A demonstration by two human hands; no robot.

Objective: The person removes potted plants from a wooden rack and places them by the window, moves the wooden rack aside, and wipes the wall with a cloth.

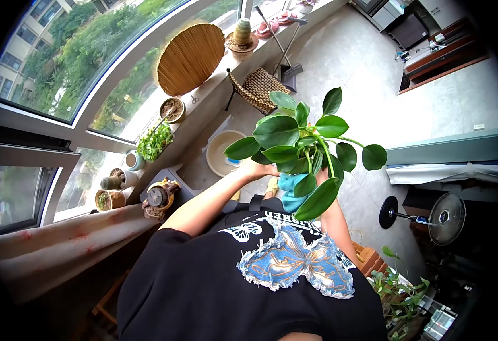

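Note:
A leafy green plant (277,132) with broad glossy leaves and pale stems rises in front of me, between my arms. Below its leaves a crumpled teal cloth (292,190) hangs close to my body. My left hand (260,169) reaches in at the cloth's upper edge, fingers closed and partly covered by leaves; it appears to grip the cloth. On the other side, my right hand (323,176) is mostly behind leaves and stems, so its fingers do not show. Foliage hides the plant's base and any pot.
A cream basin (221,153) stands on the floor beyond my left hand. A woven stool (258,88) is farther off. The windowsill carries a cactus pot (241,41), a round woven tray (191,59) and several small pots. To the right stands a fan (447,218).

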